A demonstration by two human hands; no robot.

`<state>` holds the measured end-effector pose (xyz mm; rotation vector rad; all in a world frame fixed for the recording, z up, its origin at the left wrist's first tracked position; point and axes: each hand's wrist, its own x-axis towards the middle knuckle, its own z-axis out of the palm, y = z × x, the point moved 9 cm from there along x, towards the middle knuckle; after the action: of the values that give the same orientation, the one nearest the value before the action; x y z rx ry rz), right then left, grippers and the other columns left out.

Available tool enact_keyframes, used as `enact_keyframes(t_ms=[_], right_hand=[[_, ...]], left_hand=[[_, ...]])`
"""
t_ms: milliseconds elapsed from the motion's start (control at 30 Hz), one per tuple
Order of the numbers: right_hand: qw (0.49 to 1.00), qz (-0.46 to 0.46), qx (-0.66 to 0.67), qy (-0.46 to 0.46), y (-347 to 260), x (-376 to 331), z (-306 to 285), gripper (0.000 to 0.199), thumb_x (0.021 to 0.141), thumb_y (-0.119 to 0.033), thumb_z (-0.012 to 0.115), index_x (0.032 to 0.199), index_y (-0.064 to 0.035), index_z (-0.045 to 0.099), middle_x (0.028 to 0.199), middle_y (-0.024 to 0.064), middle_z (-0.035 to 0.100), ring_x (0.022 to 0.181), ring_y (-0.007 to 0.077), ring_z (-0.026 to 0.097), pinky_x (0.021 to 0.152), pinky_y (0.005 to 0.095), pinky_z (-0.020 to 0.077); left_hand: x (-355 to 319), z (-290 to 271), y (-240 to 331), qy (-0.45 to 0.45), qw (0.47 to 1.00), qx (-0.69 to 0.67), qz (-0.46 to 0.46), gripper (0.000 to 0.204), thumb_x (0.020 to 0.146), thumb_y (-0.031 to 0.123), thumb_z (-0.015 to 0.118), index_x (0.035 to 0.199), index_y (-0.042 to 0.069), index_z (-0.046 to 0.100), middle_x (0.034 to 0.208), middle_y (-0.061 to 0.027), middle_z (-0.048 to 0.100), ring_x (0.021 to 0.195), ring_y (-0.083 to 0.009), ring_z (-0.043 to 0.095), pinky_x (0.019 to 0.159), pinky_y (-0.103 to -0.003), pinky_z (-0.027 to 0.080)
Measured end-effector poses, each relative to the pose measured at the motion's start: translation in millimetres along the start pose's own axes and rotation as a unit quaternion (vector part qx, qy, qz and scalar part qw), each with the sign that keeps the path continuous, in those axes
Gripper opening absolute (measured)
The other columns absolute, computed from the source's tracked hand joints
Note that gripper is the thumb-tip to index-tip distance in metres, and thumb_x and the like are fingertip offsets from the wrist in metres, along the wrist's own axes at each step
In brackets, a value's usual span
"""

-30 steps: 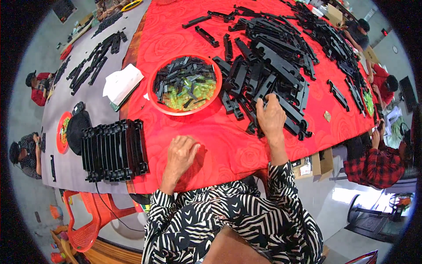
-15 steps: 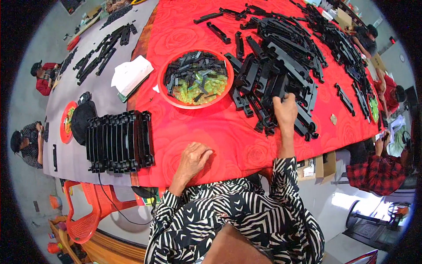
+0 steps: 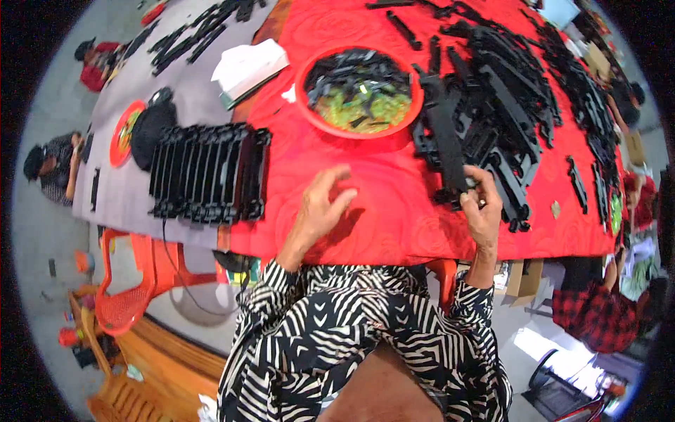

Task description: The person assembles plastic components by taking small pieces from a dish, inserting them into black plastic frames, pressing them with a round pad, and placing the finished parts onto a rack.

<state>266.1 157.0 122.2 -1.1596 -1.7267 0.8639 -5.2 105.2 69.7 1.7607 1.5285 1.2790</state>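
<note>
The right hand has thumb and fingers pinched on the near end of a long black bar. The bar points away from the person, tilted slightly left, and hides part of the pile of similar bars behind it. The left hand is loosely curled above the red cloth, thumb apart from the fingers, with nothing seen in it.

The red-rimmed bowl, filled with black and yellow-green pieces, stands just left of the bar's far half, close against the pile's edge. The pile crowds the bar's right side. Beyond it, more bars run along the right side of the counter, and a single bar lies apart between the two heaps. A tan scrap sits near the right hand.

Left of the left hand is a neat stack of bars, touching or nearly touching a round black thing that partly covers a red dish. White tissues lie left of the bowl.
</note>
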Motion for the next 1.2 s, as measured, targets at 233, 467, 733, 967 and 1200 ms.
enact_keyframes(t_ms=[233, 467, 733, 967, 1200], right_hand=[[0.965, -0.154, -0.095, -0.187, -4.2, -7.0, 93.8, 0.038, 0.073, -0.003, 0.060, 0.111, -0.0044, 0.055, 0.090, 0.0088, 0.056, 0.064, 0.0181, 0.056, 0.057, 0.0293, 0.0454], [0.882, -0.249, -0.359, -0.179, 14.8, -21.8, 126.0, 0.048, 0.072, -0.006, 0.064, 0.118, -0.0080, 0.050, 0.092, 0.0124, 0.049, 0.063, 0.0282, 0.057, 0.054, 0.0352, 0.0477], [0.916, -0.196, -0.305, -0.173, 19.9, -24.3, 121.0, 0.042, 0.075, -0.011, 0.065, 0.115, -0.0093, 0.052, 0.092, 0.0141, 0.049, 0.061, 0.0289, 0.057, 0.051, 0.0367, 0.0481], [0.937, -0.171, -0.270, -0.144, 19.0, -28.7, 115.9, 0.032, 0.075, -0.011, 0.064, 0.106, -0.0118, 0.057, 0.092, 0.0122, 0.048, 0.063, 0.0302, 0.058, 0.052, 0.0393, 0.0488], [0.930, -0.182, -0.277, -0.160, 15.2, -24.7, 121.6, 0.023, 0.076, -0.007, 0.064, 0.099, -0.0094, 0.061, 0.084, 0.0122, 0.050, 0.063, 0.0289, 0.058, 0.050, 0.0372, 0.0476]], left_hand=[[4.4, -31.5, -72.1, 0.071, 0.920, -0.341, -0.180, 0.047, 0.090, 0.027, 0.055, 0.128, 0.002, 0.042, 0.091, -0.0107, 0.061, 0.089, -0.0202, 0.061, 0.074, -0.032, 0.051], [-9.3, -16.9, -98.1, -0.025, 0.955, -0.224, -0.191, 0.039, 0.078, 0.003, 0.066, 0.115, 0.001, 0.054, 0.089, -0.0028, 0.060, 0.081, -0.0106, 0.057, 0.074, -0.024, 0.046], [-15.4, -18.1, -52.3, -0.038, 0.999, 0.014, -0.024, 0.042, 0.070, -0.004, 0.066, 0.110, 0.002, 0.056, 0.097, -0.0125, 0.057, 0.092, -0.0269, 0.057, 0.079, -0.032, 0.047], [-32.5, -21.3, -40.0, -0.020, 0.982, 0.177, 0.058, 0.044, 0.067, -0.001, 0.067, 0.109, 0.003, 0.056, 0.108, -0.0120, 0.054, 0.100, -0.0298, 0.051, 0.083, -0.039, 0.042], [-18.4, -16.2, -18.7, -0.039, 0.972, 0.219, 0.071, 0.041, 0.071, 0.018, 0.070, 0.108, 0.005, 0.057, 0.105, -0.0105, 0.057, 0.097, -0.0277, 0.052, 0.081, -0.039, 0.039]])
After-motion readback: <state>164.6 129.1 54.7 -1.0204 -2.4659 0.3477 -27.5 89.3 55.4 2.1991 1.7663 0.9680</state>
